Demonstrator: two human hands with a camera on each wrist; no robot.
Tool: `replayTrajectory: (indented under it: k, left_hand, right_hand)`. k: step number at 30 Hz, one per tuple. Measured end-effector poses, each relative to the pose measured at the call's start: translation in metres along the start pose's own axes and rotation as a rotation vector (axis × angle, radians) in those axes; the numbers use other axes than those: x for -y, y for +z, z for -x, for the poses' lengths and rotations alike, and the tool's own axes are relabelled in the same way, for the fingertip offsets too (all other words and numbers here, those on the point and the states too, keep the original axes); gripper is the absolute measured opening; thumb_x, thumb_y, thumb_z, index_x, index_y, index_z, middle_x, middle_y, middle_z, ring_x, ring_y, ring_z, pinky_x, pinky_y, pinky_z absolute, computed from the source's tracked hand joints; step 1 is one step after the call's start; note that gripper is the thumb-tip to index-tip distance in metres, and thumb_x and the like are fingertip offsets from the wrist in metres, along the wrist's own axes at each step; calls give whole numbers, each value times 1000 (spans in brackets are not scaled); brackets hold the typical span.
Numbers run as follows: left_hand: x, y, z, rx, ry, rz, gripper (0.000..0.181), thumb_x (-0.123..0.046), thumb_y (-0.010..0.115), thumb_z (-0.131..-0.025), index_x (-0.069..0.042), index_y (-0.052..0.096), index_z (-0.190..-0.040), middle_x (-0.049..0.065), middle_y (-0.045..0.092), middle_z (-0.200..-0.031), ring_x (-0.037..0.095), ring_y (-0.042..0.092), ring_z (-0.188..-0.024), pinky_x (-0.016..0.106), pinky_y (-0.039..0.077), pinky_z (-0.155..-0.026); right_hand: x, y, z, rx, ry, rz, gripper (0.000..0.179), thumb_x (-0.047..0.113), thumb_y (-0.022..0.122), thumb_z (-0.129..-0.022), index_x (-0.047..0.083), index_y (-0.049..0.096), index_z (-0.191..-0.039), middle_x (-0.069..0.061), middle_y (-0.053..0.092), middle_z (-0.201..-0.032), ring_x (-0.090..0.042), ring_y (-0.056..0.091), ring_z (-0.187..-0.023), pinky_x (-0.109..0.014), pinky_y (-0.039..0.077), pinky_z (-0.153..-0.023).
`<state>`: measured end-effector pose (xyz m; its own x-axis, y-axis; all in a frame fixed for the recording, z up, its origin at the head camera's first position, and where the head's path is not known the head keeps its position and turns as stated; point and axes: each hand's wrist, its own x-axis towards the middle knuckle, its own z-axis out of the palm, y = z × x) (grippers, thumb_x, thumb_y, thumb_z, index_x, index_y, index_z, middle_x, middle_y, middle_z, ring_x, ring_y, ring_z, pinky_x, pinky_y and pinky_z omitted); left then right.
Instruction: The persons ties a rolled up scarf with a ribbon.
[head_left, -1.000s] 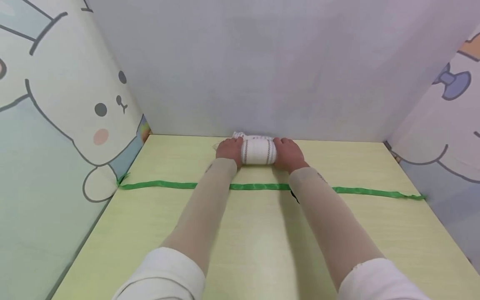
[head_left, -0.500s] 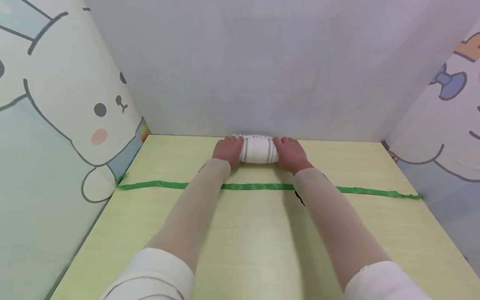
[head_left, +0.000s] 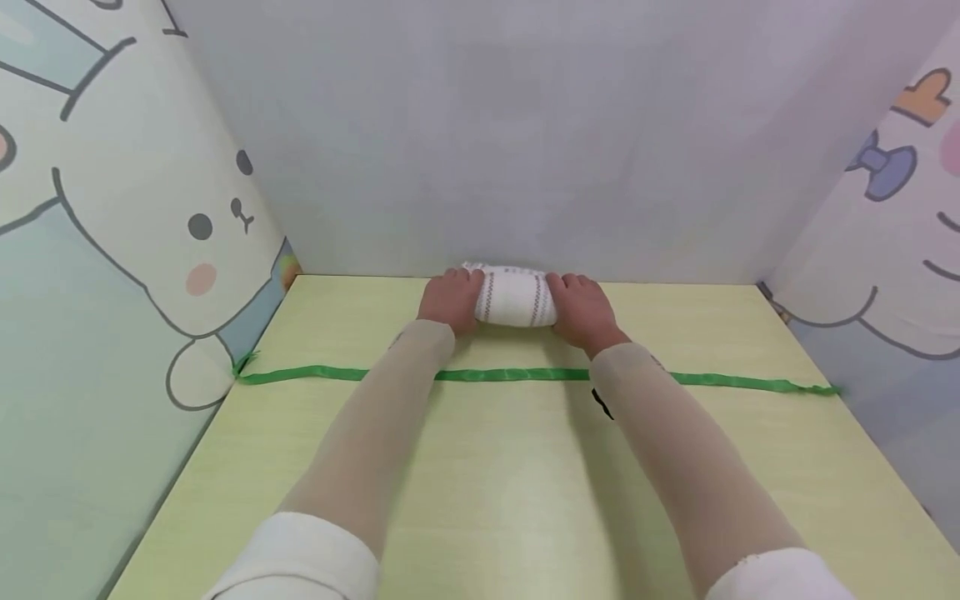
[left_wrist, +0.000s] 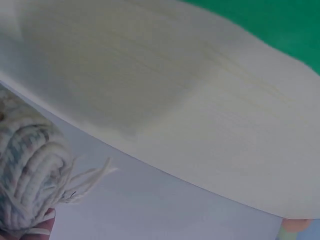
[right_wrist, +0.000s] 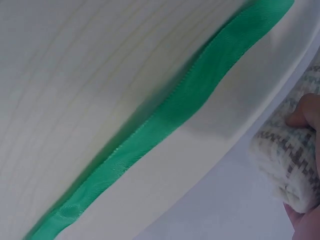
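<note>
Between left hand (head_left: 450, 300) and right hand (head_left: 583, 310), rolled cloth (head_left: 516, 297), gripped at both ends

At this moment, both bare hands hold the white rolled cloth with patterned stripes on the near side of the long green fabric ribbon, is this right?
Not the near side: the head view shows the white rolled cloth on the far side of the green ribbon. The left hand and right hand do hold it.

Grips a rolled cloth (right_wrist: 281, 156), patterned in white, brown and grey-blue, with the right hand (right_wrist: 308, 111), partly cut off at the view's right edge. Takes in a pale bench (right_wrist: 75, 75), crossed diagonally by a green ribbon (right_wrist: 177, 107), and a wall (right_wrist: 232, 195) beyond.
</note>
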<state>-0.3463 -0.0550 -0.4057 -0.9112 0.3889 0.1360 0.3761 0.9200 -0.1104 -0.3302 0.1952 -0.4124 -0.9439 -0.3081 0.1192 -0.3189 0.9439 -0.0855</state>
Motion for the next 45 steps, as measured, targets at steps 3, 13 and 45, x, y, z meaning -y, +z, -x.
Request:
replayTrajectory:
  k: [3, 13, 45]
  left_hand:
    - [3, -4, 3, -24, 8, -3, 68, -26, 83, -85, -10, 45, -139, 12, 59, -121, 28, 55, -108, 44, 52, -93]
    - [12, -19, 18, -137, 46, 17, 68, -32, 84, -83, -9, 47, -136, 11, 61, -117, 28, 57, -101, 42, 54, -89]
    - [48, -54, 53, -359, 314, 110, 59, -28, 85, -80, -5, 56, -126, 12, 66, -111, 30, 63, -96, 42, 57, -85]
  right_hand:
    - [5, -8, 4, -22, -14, 21, 78, 18, 88, -81, 6, 41, -141, -20, 54, -130, -40, 48, -122, -56, 36, -112]
    - [14, -32, 17, -79, -58, 7, 86, 20, 91, -77, 9, 39, -145, -19, 53, -135, -41, 46, -125, -58, 33, -114]
    - [34, -53, 78, -412, -259, -137, 89, 19, 91, -73, 4, 45, -149, -21, 49, -145, -42, 47, -129, -59, 40, -107]
